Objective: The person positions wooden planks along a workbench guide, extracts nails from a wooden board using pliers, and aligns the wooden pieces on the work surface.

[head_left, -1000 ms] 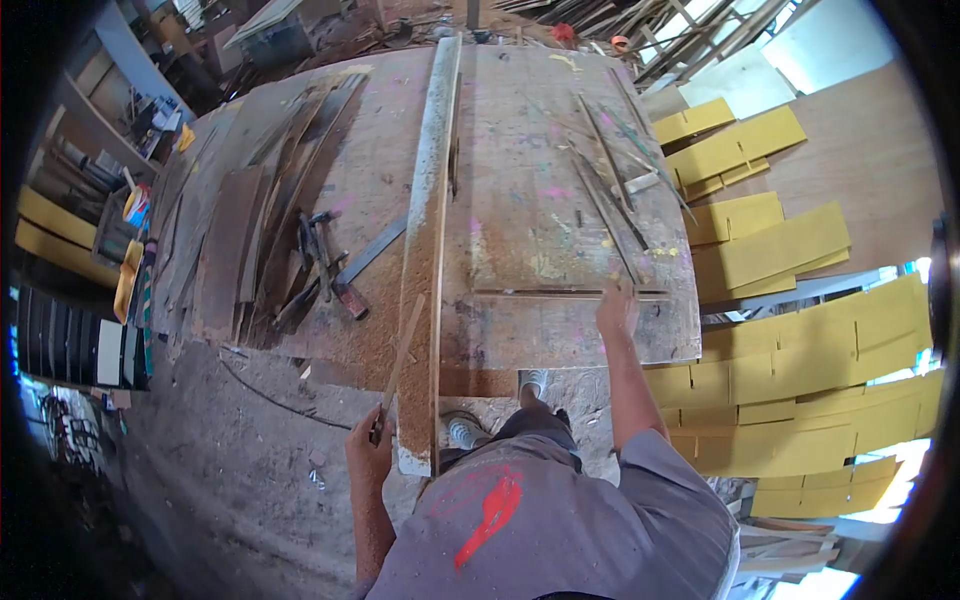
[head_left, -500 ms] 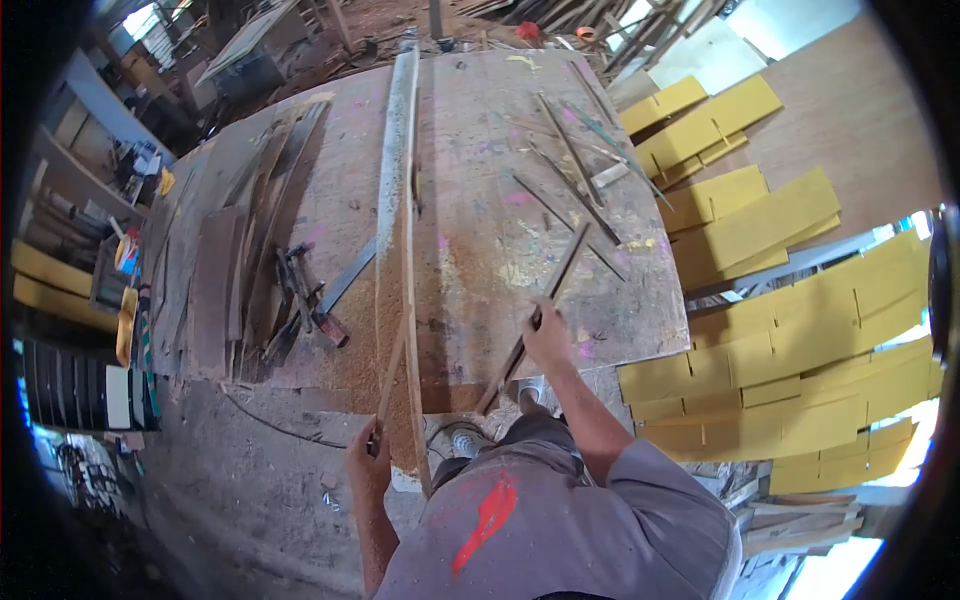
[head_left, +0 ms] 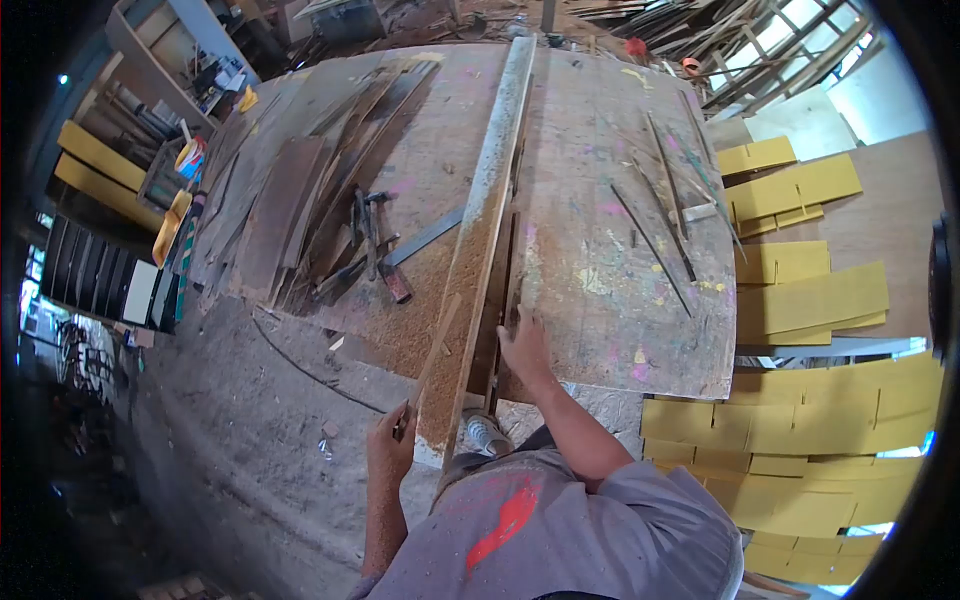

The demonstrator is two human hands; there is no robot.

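Note:
My left hand (head_left: 390, 443) is closed around the lower end of a thin, light wooden strip (head_left: 436, 352), which slants up over a long board. That long board (head_left: 487, 215) runs away from me along the workbench (head_left: 620, 345), its near part covered in brown sawdust. A dark wooden strip (head_left: 508, 262) lies close along the board's right side. My right hand (head_left: 527, 350) is beside that dark strip, fingers apart, with the fingertips at its edge; whether they press on it is hard to see.
Left of the board are a hammer (head_left: 374, 230), a flat metal blade (head_left: 425, 236) and a pile of dark wood pieces (head_left: 285, 200). Several thin sticks (head_left: 650, 250) lie on the right. Yellow notched panels (head_left: 800, 400) stand beyond the bench's right edge. A cable (head_left: 315, 372) crosses the floor.
My right hand has brought the dark strip leftward, from slanting across the bench to lying along the board, and its fingers have loosened. My left hand still holds the light strip. The view has shifted.

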